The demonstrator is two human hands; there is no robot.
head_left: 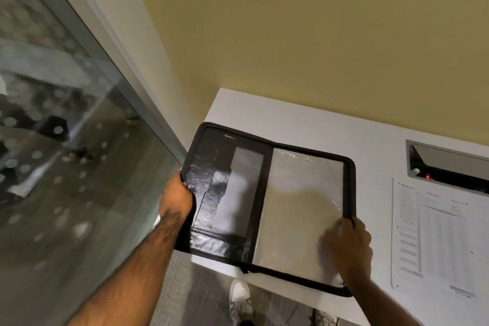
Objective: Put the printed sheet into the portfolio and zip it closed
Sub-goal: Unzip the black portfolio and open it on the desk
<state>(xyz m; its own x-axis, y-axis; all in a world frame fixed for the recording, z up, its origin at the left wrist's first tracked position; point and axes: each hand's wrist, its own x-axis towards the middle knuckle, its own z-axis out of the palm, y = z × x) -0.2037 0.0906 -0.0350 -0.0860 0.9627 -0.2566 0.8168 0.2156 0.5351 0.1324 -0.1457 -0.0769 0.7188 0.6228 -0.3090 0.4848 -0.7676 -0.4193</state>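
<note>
A black zip portfolio (pixel 209 209) lies spread wide on the left corner of the white table (pixel 304 124). Its left half shows black pockets, its right half a clear plastic sleeve over a pale pad. My left hand (pixel 176 197) grips the portfolio's outer left edge, which overhangs the table. My right hand (pixel 349 243) holds the right edge, fingers resting on the plastic sleeve. The printed sheet (pixel 434 235), white with a table of small text, lies flat on the table to the right of the portfolio, apart from both hands.
A recessed grey cable box (pixel 447 164) with a red light sits in the tabletop behind the sheet. A yellow wall runs along the back. A glass partition (pixel 66 119) stands close on the left. A white shoe (pixel 239 296) shows on the floor below.
</note>
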